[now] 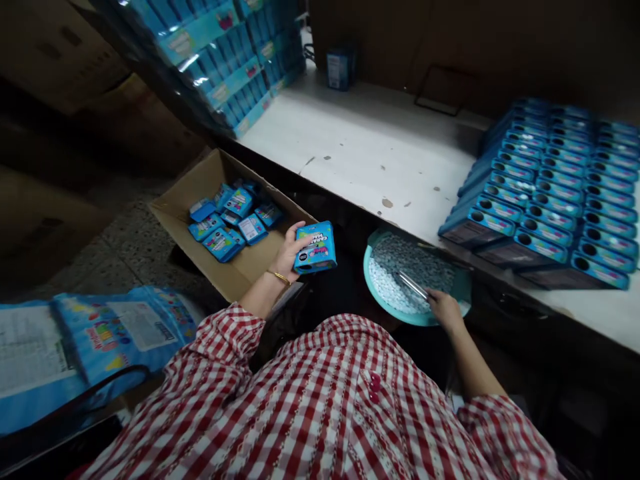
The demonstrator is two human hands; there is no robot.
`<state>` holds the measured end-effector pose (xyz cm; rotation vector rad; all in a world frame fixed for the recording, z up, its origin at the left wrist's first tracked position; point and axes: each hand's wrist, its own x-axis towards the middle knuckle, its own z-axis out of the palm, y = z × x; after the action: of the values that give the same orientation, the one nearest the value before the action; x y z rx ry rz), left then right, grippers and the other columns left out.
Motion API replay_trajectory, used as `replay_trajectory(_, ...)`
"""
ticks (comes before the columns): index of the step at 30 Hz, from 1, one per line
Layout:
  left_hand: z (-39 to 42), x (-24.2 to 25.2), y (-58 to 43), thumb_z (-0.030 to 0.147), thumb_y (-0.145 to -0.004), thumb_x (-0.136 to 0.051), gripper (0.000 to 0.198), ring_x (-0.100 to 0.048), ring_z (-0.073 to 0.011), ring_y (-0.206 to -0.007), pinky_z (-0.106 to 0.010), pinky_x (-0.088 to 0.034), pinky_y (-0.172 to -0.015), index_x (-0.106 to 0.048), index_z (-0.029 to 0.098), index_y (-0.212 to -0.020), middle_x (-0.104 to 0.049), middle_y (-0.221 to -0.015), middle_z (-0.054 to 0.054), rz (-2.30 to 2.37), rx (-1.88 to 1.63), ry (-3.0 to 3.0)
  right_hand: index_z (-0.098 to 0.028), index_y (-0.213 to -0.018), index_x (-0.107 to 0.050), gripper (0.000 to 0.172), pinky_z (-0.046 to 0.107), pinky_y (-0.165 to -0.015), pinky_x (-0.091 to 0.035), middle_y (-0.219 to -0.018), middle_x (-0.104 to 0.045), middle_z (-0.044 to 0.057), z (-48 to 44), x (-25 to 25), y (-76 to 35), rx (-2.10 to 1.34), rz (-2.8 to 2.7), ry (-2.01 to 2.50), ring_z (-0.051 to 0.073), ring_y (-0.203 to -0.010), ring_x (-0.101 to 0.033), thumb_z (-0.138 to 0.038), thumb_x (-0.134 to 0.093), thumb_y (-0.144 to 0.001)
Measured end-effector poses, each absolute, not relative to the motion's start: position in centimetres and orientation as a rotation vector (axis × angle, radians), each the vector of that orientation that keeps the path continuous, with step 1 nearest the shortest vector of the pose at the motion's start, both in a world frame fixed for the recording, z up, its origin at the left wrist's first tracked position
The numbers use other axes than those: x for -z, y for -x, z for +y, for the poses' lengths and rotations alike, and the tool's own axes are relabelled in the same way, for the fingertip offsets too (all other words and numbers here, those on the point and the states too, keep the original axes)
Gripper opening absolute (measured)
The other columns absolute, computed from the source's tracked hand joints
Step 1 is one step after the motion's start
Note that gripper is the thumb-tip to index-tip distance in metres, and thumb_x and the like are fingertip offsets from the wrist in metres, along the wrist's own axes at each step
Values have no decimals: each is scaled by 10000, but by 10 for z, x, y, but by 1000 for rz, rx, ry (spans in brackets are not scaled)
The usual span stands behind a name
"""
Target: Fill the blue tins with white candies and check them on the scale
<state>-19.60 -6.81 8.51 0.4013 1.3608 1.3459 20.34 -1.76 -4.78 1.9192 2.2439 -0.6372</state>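
My left hand (289,252) is closed around a small blue candy box (316,247) with colourful print, held beside the right end of an open cardboard carton (240,283). Several similar blue boxes (239,201) lie jumbled in that carton. Over a turquoise basin (374,293), my right hand (444,309) grips a long shiny metal utensil (413,285). Its far end reaches the small pale pellets, which look like candies (395,283), filling the basin; I cannot make out the shape of that end.
A white, chipped table (365,153) runs across the front. Rows of upright blue boxes (545,187) stand on its right side. Wrapped blue display packs (220,67) are stacked at the left, and one blue box (338,70) stands at the back. Printed blue bags (125,327) lie at lower left.
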Motion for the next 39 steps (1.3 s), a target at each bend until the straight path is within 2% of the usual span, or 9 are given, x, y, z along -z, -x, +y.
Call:
replay_trajectory(5,-78,-56,147,342,-688,-646,489,-628,-186,-840,-370,-521,-775,-522,222,-1145,-618,-1021,-56,1364,-970,-444,-235,-1151,-644,398,238,-841,-455,-1143,-662,56,-23,26,-194,621,2140,-1856,193,-1047,-612,-163,-408,-839)
replay_trajectory(9,-105,-26,145,454,-665,-651,372,-483,-306,-1187,-425,-379,-1012,-686,152,-880,-502,-1282,-137,1496,-504,-998,-227,-1126,-643,408,270,-796,-471,-1141,-649,94,-25,10,-198,501,2084,-1844,211,-1007,-622,-105,-370,-848)
replay_trajectory(13,-127,-17,165,616,-714,-544,578,-251,-333,-1363,-466,-214,-1108,-660,187,-1082,-316,-1472,-112,1308,-221,-1278,-156,-1023,-668,367,321,-789,-471,-1058,-652,154,-21,8,-204,459,2063,-1845,254,-996,-616,-96,-343,-864)
replay_trajectory(17,-143,-18,176,585,-588,-705,906,-112,-324,-1404,-499,-119,-1125,-396,255,-1373,-265,-1505,-85,1118,-81,-1372,-176,-1063,-665,355,298,-817,-453,-1047,-663,143,-14,31,-181,711,1952,-1947,232,-998,-618,-95,-394,-848)
replay_trajectory(21,-149,-18,175,488,-697,-661,743,-173,-288,-1397,-470,-147,-1131,-416,229,-1349,-300,-1488,-106,1170,-175,-1354,-223,-1176,-614,403,249,-817,-438,-1094,-663,104,-7,63,-133,897,1923,-1999,178,-992,-615,-96,-393,-863)
replay_trajectory(25,-150,-17,174,387,-673,-689,665,-251,-287,-1374,-470,-193,-1122,-474,193,-1272,-371,-1443,-144,1180,-211,-1431,-188,-1217,-596,397,223,-821,-434,-1160,-640,101,1,83,-110,1053,1900,-2086,170,-982,-609,-120,-409,-874)
replay_trajectory(29,-152,-14,172,311,-679,-651,468,-455,-271,-1254,-464,-328,-1064,-550,187,-1119,-549,-1283,-138,1322,-411,-1502,-169,-1149,-647,363,187,-813,-433,-1156,-651,69,2,89,-122,1197,1947,-2131,165,-987,-607,-114,-457,-845)
replay_trajectory(34,-123,-19,152,373,-695,-650,427,-641,-214,-916,-388,-505,-849,-534,184,-1060,-660,-1008,-73,1646,-742,-1471,-184,-1086,-675,366,191,-824,-437,-1064,-691,39,-2,75,-150,1272,2028,-2206,146,-974,-615,-72,-460,-811)
replay_trajectory(39,-56,-28,108,421,-698,-646,424,-625,-182,-834,-315,-491,-786,-555,178,-1033,-664,-932,-38,1662,-796,-1649,-206,-1048,-697,374,219,-778,-461,-933,-718,23,-2,30,-185,1247,2109,-2269,148,-831,-642,-67,-487,-771)
